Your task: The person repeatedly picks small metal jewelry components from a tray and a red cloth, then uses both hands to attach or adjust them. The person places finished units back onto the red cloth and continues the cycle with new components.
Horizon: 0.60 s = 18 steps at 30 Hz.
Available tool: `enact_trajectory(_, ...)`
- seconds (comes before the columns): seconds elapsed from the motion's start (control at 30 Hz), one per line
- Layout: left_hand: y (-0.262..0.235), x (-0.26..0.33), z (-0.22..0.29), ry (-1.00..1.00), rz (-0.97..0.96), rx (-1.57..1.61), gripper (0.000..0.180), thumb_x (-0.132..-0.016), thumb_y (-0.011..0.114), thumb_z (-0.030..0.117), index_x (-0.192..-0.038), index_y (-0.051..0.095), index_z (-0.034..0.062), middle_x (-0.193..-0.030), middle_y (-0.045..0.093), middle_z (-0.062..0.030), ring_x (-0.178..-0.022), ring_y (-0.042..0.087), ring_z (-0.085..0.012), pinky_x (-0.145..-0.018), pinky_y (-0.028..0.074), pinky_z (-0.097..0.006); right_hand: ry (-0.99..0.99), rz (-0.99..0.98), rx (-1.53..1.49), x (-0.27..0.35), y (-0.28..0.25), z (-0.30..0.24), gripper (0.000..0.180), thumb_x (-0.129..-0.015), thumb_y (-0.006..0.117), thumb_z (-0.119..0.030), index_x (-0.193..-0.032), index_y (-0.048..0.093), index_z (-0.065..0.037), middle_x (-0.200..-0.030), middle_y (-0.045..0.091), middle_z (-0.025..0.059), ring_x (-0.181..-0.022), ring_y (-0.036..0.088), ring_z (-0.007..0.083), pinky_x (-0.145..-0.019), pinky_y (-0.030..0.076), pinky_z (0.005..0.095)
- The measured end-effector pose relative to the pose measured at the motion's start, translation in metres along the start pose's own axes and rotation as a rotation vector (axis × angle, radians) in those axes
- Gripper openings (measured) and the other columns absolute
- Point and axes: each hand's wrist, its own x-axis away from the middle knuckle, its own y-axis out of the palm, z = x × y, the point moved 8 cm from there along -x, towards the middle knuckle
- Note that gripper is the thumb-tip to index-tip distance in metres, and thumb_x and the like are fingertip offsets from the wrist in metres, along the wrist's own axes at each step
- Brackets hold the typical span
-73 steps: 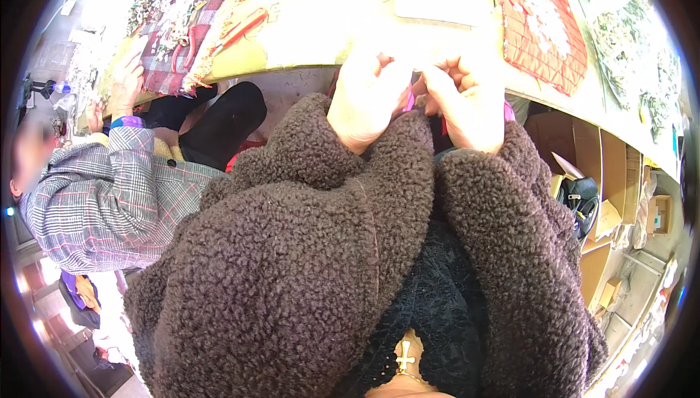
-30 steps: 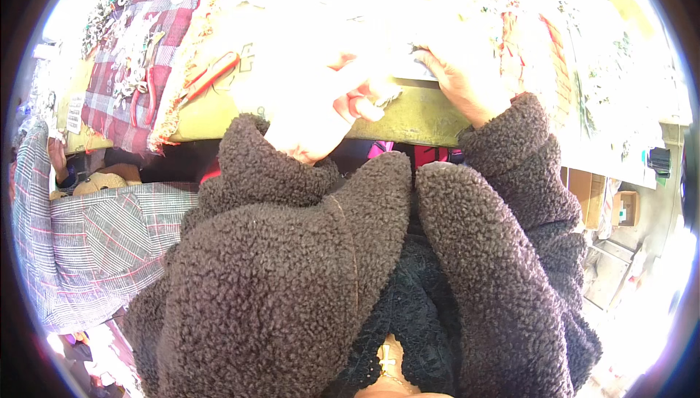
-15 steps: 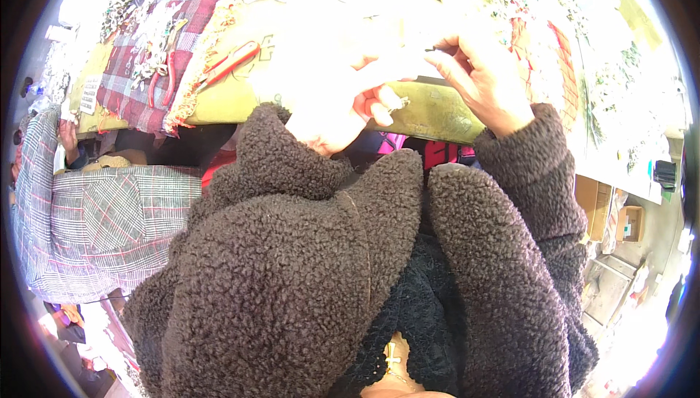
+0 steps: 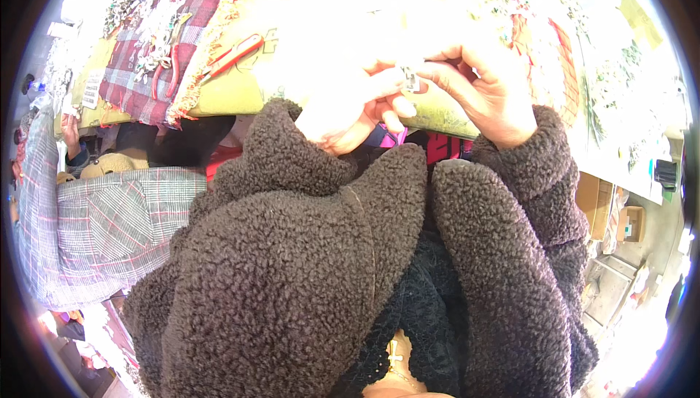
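In front of me, a small silvery metal piece [image 4: 410,79] sits between the fingertips of both hands. My left hand [image 4: 359,110] is closed, with thumb and forefinger pinching the piece and its other fingers curled below. My right hand [image 4: 485,91] reaches in from the right, its thumb and forefinger pinched at the piece's other side. Whether the right fingers hold a second tiny part, I cannot make out. Strong glare washes out the upper left hand and the table behind it.
A yellow-olive table cover [image 4: 219,97] lies under my hands. On the left, red-handled pliers [image 4: 168,75] and several small metal pieces rest on a maroon plaid cloth [image 4: 120,88]; a red-handled tool [image 4: 235,55] lies beside it. Another person's checked sleeve [image 4: 131,208] is at left.
My right hand has come left and down, bringing its fingertips to the left hand's. The silvery piece now shows up between the left thumb and forefinger.
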Motion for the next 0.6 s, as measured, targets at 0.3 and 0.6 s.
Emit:
enact_trajectory(0.3,-0.004,0.007,-0.004,0.027,0.083,0.055,0.020,-0.090,0.057,0.010,-0.103,0.054,-0.0051,-0.084,0.062,-0.0109,-0.062,0.061,-0.0162,-0.053,0.054,-0.026,0.641,-0.001,-0.580,0.035,0.034,0.028,0.013,-0.085,0.065,-0.009,-0.094,0.063,0.000,-0.078,0.064,0.0035,-0.073,0.060,0.0086,-0.067,0.049,0.0231)
enact_trajectory(0.6,-0.003,0.004,0.003,0.054,0.063,0.082,0.019,-0.092,0.055,0.011,-0.104,0.056,-0.0044,-0.089,0.064,-0.0132,-0.065,0.063,-0.0146,-0.052,0.055,-0.024,-0.114,0.192,0.315,0.019,0.005,-0.011,0.019,-0.078,0.066,-0.009,-0.096,0.064,-0.004,-0.081,0.064,0.0108,-0.067,0.062,0.0242,-0.058,0.050,0.0342)
